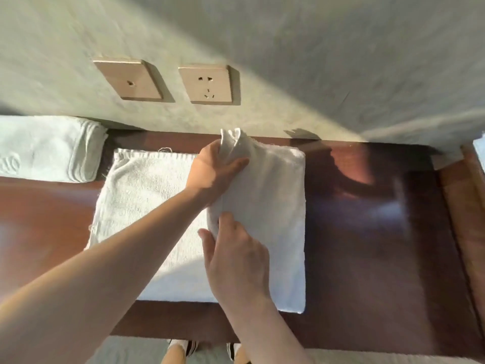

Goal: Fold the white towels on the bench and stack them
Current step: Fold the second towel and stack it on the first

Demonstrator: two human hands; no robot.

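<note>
- The white towel (275, 206) lies on the dark wooden tabletop (367, 232), its loose flap raised over the right half.
- The left hand (212, 174) pinches the flap's far corner; the right hand (236, 258) pinches its near edge.
- A folded stack (47, 148) sits far left, its embossed mark unreadable.

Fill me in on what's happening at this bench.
A person is folding a white terry towel spread on the dark wooden bench. The left hand grips the lifted far edge, and the right hand pinches the near edge of the fold. A stack of folded white towels sits at the bench's left end.
</note>
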